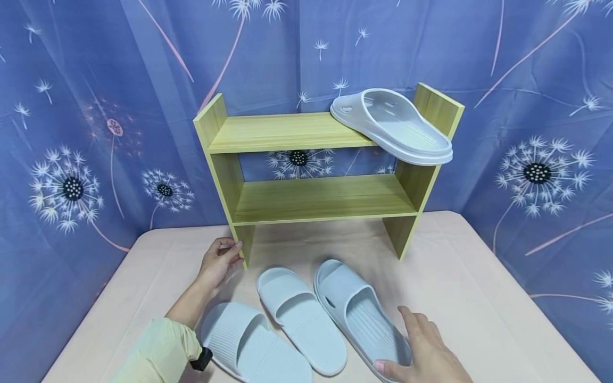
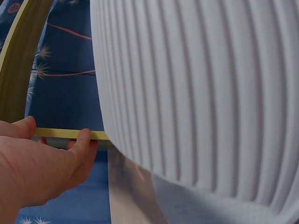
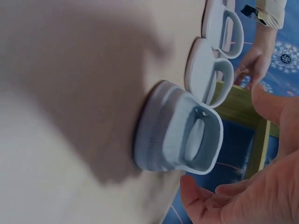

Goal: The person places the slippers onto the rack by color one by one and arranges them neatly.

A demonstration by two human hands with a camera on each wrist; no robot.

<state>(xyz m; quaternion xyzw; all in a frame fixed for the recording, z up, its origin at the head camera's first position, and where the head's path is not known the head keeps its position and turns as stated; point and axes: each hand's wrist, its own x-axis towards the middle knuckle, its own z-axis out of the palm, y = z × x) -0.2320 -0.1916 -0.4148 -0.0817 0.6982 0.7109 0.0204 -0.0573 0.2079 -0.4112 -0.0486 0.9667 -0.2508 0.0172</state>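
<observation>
Left grip [image 1: 217, 266]: pinches upright edge of wood-grain rack [image 1: 316, 197] | Right grip [image 1: 431, 348]: fingers parted at heel of grooved, slotted slipper [image 1: 361, 316] on worktop [image 1: 483, 298], contact unclear | Flat slipper [image 1: 308, 324], ribbed-strap slipper [image 1: 270, 354] alongside | Smooth pale slipper [image 1: 397, 135] atop rack, heel overhanging

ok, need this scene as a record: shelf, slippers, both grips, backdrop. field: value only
shelf: wood-look, stands on table
top slipper: right end of upper board, heel past front edge
on table: left slipper, middle slipper, right slipper; toes toward shelf
left grip: holds shelf's left side, below lower board
right grip: near right slipper's heel, contact unclear
backdrop: blue, dandelion print
</observation>
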